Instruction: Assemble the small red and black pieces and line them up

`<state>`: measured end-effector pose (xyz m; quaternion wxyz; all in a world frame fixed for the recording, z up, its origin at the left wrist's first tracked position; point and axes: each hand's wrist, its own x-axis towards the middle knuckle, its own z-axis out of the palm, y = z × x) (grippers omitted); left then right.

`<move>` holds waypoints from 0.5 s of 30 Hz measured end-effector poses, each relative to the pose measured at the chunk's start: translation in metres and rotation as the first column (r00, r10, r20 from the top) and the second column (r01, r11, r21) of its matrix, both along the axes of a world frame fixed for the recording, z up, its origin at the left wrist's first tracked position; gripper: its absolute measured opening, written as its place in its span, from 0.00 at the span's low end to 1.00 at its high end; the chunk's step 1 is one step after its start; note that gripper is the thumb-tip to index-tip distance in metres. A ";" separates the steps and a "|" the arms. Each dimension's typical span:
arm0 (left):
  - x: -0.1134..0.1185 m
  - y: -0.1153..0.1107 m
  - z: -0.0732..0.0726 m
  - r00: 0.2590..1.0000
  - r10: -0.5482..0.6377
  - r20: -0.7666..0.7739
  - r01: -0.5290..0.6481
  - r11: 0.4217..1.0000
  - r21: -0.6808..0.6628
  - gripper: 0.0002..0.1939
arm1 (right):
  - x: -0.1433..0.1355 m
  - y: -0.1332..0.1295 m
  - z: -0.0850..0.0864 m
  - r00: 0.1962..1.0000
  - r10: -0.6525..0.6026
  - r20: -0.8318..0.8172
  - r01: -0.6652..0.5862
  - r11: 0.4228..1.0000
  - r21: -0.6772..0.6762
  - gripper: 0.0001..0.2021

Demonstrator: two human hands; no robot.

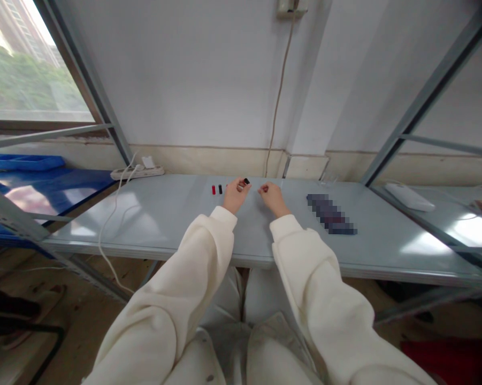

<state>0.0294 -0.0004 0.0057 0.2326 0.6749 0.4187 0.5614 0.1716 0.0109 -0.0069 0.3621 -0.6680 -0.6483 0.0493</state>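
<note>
Over the middle of the grey table, my left hand pinches a small black object between its fingers. My right hand is a short gap to the right, its fingertips pressed together; whatever they hold, if anything, is too small to name. Left of my left hand, a small red cylinder and a small black cylinder stand side by side on the table. Another bit of red shows at the edge of my left hand, mostly hidden by it.
A pixelated dark item lies right of my hands. At the back left sits a power strip with a white cable hanging over the front edge. Metal posts flank the table; a white box lies beyond the right one.
</note>
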 end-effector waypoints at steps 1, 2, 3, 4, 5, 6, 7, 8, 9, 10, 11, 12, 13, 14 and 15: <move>0.004 0.001 -0.002 0.992 0.017 -0.127 -0.016 1.000 0.011 0.08 | 0.001 0.002 -0.002 1.000 -0.020 0.010 0.020 0.999 -0.028 0.07; 0.009 0.003 -0.003 0.968 0.037 -0.250 -0.032 0.999 0.024 0.06 | 0.001 0.005 -0.004 0.999 -0.032 0.030 0.033 0.998 -0.051 0.06; 0.014 0.005 -0.005 0.935 0.060 -0.350 -0.052 0.998 0.032 0.06 | 0.001 0.007 -0.006 0.998 -0.037 0.056 0.041 0.997 -0.068 0.06; 0.018 0.007 -0.006 0.900 0.078 -0.430 -0.072 0.997 0.028 0.05 | 0.001 0.008 -0.008 0.996 -0.038 0.083 0.045 0.996 -0.080 0.06; 0.023 0.010 -0.007 0.869 0.094 -0.486 -0.099 0.995 0.016 0.05 | 0.001 0.010 -0.009 0.994 -0.040 0.106 0.049 0.995 -0.089 0.07; 0.027 0.013 -0.008 0.845 0.107 -0.524 -0.127 0.992 -0.002 0.06 | 0.000 0.012 -0.011 0.991 -0.041 0.125 0.053 0.994 -0.096 0.07; 0.031 0.016 -0.009 0.828 0.118 -0.549 -0.157 0.987 -0.025 0.06 | 0.000 0.014 -0.012 0.990 -0.042 0.136 0.056 0.993 -0.104 0.07; 0.034 0.019 -0.009 0.815 0.127 -0.566 -0.187 0.981 -0.050 0.06 | 0.001 0.015 -0.013 0.989 -0.043 0.141 0.059 0.992 -0.112 0.07; 0.037 0.022 -0.010 0.805 0.136 -0.577 -0.217 0.974 -0.072 0.07 | 0.001 0.017 -0.014 0.989 -0.046 0.142 0.064 0.991 -0.121 0.08; 0.039 0.024 -0.011 0.798 0.146 -0.585 -0.243 0.966 -0.091 0.07 | 0.001 0.019 -0.015 0.989 -0.048 0.142 0.067 0.989 -0.130 0.08; 0.041 0.027 -0.012 0.791 0.153 -0.592 -0.265 0.958 -0.106 0.07 | 0.001 0.021 -0.015 0.989 -0.050 0.141 0.070 0.988 -0.138 0.08; 0.042 0.029 -0.014 0.785 0.161 -0.599 -0.284 0.952 -0.117 0.08 | 0.001 0.022 -0.015 0.989 -0.052 0.138 0.072 0.987 -0.144 0.09; 0.043 0.030 -0.015 0.777 0.166 -0.607 -0.298 0.947 -0.123 0.08 | 0.001 0.023 -0.015 0.990 -0.055 0.132 0.074 0.986 -0.150 0.09; 0.044 0.032 -0.016 0.767 0.173 -0.618 -0.311 0.942 -0.123 0.08 | 0.001 0.024 -0.014 0.990 -0.057 0.126 0.076 0.985 -0.157 0.09; 0.045 0.032 -0.017 0.755 0.180 -0.630 -0.326 0.938 -0.122 0.08 | 0.001 0.024 -0.014 0.991 -0.059 0.119 0.078 0.983 -0.164 0.10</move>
